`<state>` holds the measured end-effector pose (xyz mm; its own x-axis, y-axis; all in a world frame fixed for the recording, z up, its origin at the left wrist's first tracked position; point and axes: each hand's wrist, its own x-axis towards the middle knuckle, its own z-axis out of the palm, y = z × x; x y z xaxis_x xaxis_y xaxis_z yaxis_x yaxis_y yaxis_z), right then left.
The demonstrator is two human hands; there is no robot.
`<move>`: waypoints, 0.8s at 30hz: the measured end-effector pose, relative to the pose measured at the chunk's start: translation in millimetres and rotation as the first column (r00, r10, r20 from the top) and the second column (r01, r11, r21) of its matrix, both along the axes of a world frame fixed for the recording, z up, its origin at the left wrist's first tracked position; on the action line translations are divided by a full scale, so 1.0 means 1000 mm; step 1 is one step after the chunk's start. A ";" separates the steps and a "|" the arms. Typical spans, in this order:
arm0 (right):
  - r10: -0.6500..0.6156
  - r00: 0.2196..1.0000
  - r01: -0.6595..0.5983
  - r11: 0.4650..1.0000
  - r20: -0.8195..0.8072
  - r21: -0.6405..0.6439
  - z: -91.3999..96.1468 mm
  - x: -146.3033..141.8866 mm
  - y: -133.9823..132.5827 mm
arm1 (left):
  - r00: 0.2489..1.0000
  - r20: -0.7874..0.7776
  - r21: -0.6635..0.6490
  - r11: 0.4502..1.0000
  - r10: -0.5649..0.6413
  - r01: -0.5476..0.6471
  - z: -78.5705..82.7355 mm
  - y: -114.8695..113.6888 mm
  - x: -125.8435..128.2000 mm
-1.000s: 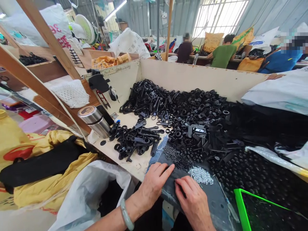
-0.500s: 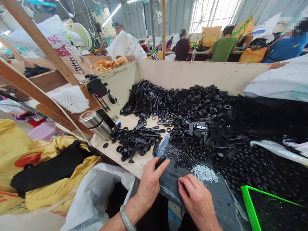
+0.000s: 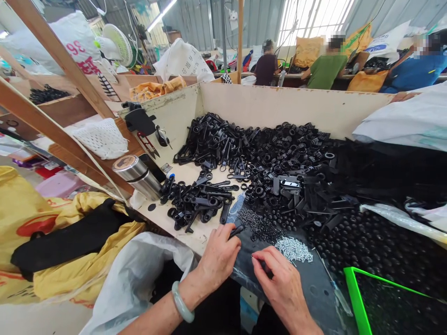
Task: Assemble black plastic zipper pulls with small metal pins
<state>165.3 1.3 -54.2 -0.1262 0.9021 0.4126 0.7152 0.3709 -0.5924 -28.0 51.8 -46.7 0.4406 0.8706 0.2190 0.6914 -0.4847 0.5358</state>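
My left hand (image 3: 218,253), with a pale bangle (image 3: 182,302) on its wrist, is closed around a black plastic part (image 3: 236,231); only its end shows past the fingers. To its right, my right hand (image 3: 279,279) hovers near the table's front edge, thumb and forefinger pinched together. A tiny dark speck shows at those fingertips, too small to name. Just beyond lie a heap of small silver pins or screws (image 3: 294,249) and a spread of tiny dark pieces (image 3: 258,223). Black arm-shaped parts with ring ends (image 3: 199,202) are piled beyond my left hand.
A steel flask (image 3: 137,177) stands at left. Black rings (image 3: 296,144) and round black balls (image 3: 366,242) fill the back and right. A screwdriver (image 3: 338,293) lies beside a green-rimmed tray (image 3: 356,298). An open white sack (image 3: 129,270) hangs at front left. Several people sit beyond the back board.
My left hand has turned, so the black part lies flatter and shows less. My right hand has shifted slightly left, its fingertips more tightly pinched. The view has tilted a little.
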 end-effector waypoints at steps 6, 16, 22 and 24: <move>0.073 0.990 -0.076 0.997 -0.125 -0.021 0.015 0.005 0.002 | 0.910 0.330 -0.482 0.873 0.251 -0.066 0.021 -0.009 0.010; 0.165 0.985 -0.167 0.985 -0.049 -0.034 0.034 0.017 0.000 | 0.853 0.400 -0.666 0.746 0.335 0.019 0.027 -0.022 0.020; 0.214 0.977 -0.214 0.975 -0.015 -0.061 0.032 0.021 0.001 | 0.872 0.406 -0.635 0.771 0.275 0.053 0.026 -0.023 0.017; 0.236 0.972 -0.236 0.969 -0.004 -0.075 0.032 0.023 0.002 | 0.879 0.397 -0.635 0.770 0.264 0.055 0.023 -0.023 0.016</move>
